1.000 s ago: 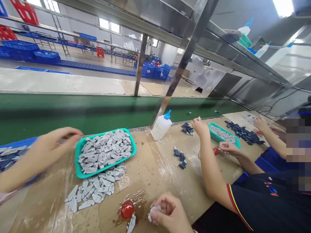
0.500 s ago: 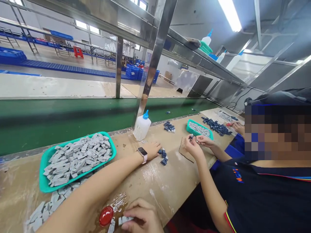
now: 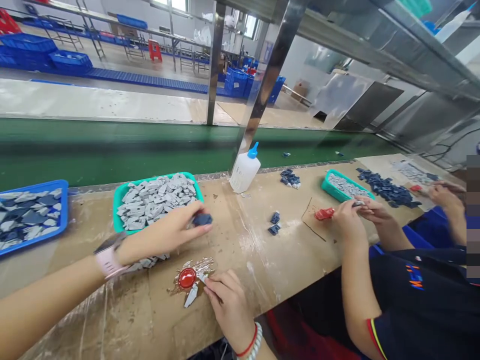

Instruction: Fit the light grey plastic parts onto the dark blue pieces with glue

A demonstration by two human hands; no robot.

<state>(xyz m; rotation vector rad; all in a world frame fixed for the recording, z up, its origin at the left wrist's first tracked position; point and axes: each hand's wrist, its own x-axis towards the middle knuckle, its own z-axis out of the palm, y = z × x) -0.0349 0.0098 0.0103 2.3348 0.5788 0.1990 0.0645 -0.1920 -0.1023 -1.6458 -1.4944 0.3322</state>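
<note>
Chip (image 3: 203,219) (dark, flat plastic) in left hand (image 3: 165,235)

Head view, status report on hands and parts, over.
Left hand pinches dark part. Right hand touches grey piece beside red cap. Teal tray just behind; co-worker's hands well apart.

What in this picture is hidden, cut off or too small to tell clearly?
1. Head view: the dark blue piece in the left hand is mostly covered by its fingers; its shape is unclear.
2. Head view: whether the right hand grips or only presses the small grey piece beside the red cap is hidden by its fingers.
3. Head view: the blue tray is cut off by the left edge.
</note>
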